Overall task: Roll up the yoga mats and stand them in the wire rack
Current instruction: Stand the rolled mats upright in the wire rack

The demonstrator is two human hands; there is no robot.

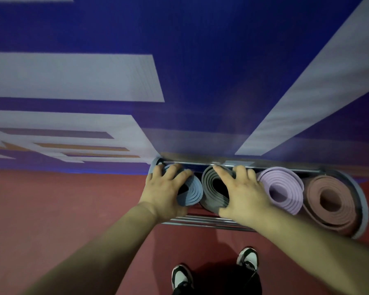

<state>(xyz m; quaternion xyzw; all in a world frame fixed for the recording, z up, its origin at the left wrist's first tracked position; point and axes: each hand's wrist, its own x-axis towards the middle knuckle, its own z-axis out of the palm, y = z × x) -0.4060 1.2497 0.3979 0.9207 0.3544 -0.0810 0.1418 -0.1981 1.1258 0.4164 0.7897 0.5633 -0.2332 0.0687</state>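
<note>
Resting spread on the blue mat (191, 193) is the left hand (164, 190); the right hand (243, 193) splays over the grey mat (211, 188) (both upright in the wire rack (202, 222), lower centre of frame).

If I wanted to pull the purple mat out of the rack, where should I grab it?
Probably grab the purple mat by its top end, coming straight down from above. It stands upright in the wire rack, squeezed between the dark grey mat and the brown mat, so only its top shows. Pinch the outer layers so the coil stays rolled.
</note>
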